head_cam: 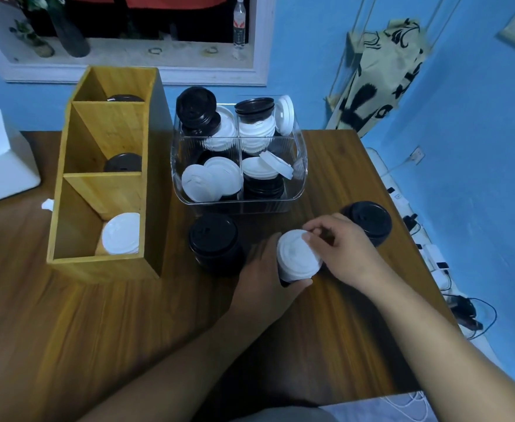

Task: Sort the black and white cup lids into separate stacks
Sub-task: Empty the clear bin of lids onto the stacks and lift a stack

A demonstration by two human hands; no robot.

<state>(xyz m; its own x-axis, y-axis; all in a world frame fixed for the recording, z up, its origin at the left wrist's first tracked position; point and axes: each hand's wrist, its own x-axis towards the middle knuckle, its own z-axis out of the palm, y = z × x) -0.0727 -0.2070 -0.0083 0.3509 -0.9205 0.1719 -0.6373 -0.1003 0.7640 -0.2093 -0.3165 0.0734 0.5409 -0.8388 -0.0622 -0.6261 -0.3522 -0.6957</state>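
Observation:
My left hand [263, 277] grips a short stack of lids from below, with a white lid [297, 255] on top and a dark one under it. The fingertips of my right hand [346, 249] pinch the far rim of that white lid. A stack of black lids [215, 242] stands on the table to the left, and another black stack [368, 222] lies behind my right hand. The clear divided bin [298, 190] holds several mixed black and white lids. In the wooden organizer [98, 263], white lids [120, 234] fill the near compartment and black lids [123, 162] the middle and far ones.
The wooden table [98, 330] ends at the right, where a power strip and cables [432, 254] lie on the floor. A white foam block [0, 156] sits at the far left. A window ledge with a water bottle [239, 24] is behind.

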